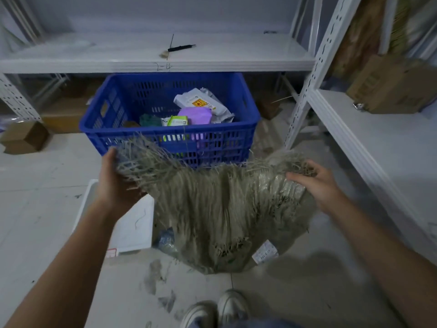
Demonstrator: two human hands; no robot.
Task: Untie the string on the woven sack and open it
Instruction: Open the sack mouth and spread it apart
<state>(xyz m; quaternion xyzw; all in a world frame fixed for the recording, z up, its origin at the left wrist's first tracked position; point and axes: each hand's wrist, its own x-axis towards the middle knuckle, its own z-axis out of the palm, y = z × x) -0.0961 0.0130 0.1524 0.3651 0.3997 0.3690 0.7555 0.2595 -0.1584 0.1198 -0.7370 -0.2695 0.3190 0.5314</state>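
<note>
A worn, grey-green woven sack (212, 214) with a badly frayed top edge hangs above the floor in front of me. My left hand (113, 178) grips its frayed left corner. My right hand (316, 183) holds the bunched right corner. The sack's top is stretched wide between both hands. A white label (264, 252) sits near its lower right. I cannot make out a tying string among the loose fibres.
A blue plastic crate (113, 105) holding several parcels stands just behind the sack. A white shelf (142, 55) carries a black tool (181, 47). More shelving (378, 143) with a cardboard box stands at right. A white tray (132, 226) lies on the floor.
</note>
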